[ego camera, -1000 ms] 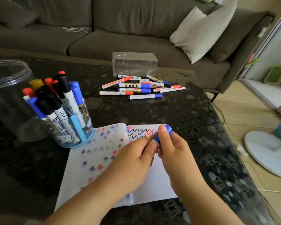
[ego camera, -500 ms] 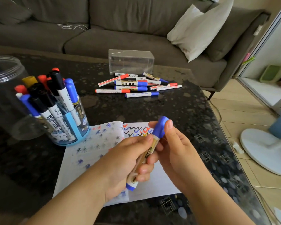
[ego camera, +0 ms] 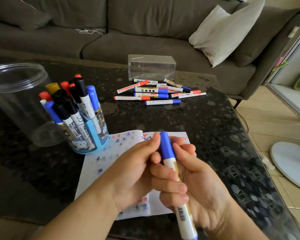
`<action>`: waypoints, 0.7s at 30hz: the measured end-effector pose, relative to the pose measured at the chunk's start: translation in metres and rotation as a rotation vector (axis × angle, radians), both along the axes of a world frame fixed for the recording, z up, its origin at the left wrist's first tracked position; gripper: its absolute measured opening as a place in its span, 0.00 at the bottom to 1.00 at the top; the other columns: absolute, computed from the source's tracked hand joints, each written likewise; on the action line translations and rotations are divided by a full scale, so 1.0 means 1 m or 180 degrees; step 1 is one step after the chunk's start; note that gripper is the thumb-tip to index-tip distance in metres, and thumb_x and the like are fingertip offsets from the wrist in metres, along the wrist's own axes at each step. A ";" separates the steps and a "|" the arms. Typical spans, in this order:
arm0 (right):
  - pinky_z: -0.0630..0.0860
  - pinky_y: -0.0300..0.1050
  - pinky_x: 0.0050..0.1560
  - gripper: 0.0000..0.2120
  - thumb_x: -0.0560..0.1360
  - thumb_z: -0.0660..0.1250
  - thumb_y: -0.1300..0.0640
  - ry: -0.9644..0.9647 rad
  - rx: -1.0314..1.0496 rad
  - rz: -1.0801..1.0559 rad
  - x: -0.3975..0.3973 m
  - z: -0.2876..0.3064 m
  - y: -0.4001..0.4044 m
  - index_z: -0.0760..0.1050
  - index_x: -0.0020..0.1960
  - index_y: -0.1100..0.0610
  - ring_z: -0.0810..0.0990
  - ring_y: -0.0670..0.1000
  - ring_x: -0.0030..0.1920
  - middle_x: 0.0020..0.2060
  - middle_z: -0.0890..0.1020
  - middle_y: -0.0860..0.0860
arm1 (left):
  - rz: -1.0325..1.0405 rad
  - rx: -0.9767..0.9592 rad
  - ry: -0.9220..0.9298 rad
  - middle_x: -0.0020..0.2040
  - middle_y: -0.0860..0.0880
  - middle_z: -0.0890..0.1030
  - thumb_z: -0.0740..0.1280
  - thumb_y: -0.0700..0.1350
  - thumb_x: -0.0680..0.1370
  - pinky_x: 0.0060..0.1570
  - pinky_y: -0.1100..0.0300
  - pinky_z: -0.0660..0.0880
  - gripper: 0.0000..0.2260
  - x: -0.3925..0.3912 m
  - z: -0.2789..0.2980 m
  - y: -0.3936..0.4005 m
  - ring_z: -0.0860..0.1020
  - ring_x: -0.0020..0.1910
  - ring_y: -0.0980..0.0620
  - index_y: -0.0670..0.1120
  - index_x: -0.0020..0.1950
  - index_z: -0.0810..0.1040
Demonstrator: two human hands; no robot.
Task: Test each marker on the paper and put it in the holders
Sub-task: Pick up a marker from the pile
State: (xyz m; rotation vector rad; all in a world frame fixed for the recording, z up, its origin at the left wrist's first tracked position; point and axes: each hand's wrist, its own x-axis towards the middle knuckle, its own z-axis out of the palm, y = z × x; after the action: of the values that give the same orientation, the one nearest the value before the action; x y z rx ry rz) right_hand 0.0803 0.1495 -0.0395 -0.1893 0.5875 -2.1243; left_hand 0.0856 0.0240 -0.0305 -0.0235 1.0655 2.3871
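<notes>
A blue-capped white marker (ego camera: 166,148) is held over the paper (ego camera: 97,165), cap pointing away from me. My left hand (ego camera: 135,175) wraps its fingers round the marker's barrel, thumb up beside the cap. From the right side, my right hand (ego camera: 208,186) cradles the marker, with its fingers curled against the cap. The paper carries blue and red stars and check marks. A blue holder (ego camera: 97,137) full of capped markers stands at the paper's left corner. Several loose markers (ego camera: 156,94) lie in a pile further back.
A large clear jar (ego camera: 16,94) stands left of the blue holder. A clear plastic box (ego camera: 151,67) sits behind the marker pile. The dark table's right edge (ego camera: 260,153) drops to a tiled floor with a white fan base (ego camera: 291,163). A grey sofa lies beyond.
The marker has swung from tilted right to nearly upright and come closer to me. My left fingers now wrap the barrel higher, and my right hand has moved from the cap tip to the marker's side.
</notes>
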 end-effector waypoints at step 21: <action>0.64 0.41 0.35 0.16 0.81 0.52 0.46 0.3689 0.5197 -0.0755 0.012 -0.002 -0.008 0.57 0.36 0.49 0.72 0.44 0.35 0.35 0.73 0.46 | 0.2210 -0.1255 -0.0356 0.37 0.46 0.85 0.66 0.46 0.76 0.51 0.57 0.77 0.09 -0.025 -0.009 -0.009 0.84 0.44 0.52 0.41 0.42 0.76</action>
State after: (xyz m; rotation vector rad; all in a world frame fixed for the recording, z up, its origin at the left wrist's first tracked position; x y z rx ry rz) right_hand 0.0921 0.1412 -0.0415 -0.3792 2.7943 -0.8999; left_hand 0.0607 0.0146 -0.0398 -0.7695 1.6552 2.6503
